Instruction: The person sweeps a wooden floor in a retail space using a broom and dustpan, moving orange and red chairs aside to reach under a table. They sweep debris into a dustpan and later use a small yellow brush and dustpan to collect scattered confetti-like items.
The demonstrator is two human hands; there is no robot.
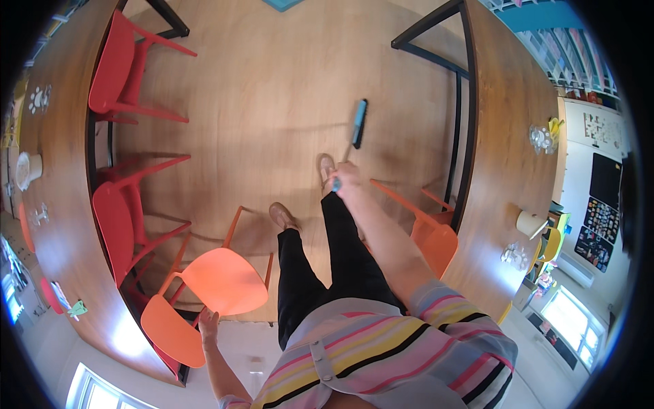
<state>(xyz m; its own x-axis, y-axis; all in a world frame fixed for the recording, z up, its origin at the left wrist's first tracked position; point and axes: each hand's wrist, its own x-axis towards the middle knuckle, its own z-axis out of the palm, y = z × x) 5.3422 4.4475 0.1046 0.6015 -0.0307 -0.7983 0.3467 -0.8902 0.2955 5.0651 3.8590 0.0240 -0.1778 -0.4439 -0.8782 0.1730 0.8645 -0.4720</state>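
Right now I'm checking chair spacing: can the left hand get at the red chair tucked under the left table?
Probably not without a step. The left hand rests on the orange chair, which stands between it and the red chair.

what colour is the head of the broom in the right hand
Light blue with a dark underside, on the broom head held by the right hand; head view.
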